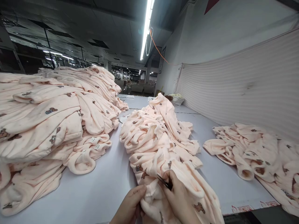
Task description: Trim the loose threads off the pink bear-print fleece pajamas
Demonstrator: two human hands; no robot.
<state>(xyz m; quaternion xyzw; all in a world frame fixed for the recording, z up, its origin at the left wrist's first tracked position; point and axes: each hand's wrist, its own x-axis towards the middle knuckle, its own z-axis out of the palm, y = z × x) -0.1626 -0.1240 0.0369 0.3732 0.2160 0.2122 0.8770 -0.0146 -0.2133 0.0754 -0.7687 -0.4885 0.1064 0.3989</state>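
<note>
plush, rumpled peach cloth [151, 199] in left fingers [138, 191]

1 head-worn view, facing forward-down, close above left hand [130, 201], right hand [177, 193]

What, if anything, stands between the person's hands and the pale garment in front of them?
Nothing visible: the left hand pinches the pale garment, and the right hand, holding a dark tool, is up against the same cloth. The left pile and right pile lie off to the sides.
</note>
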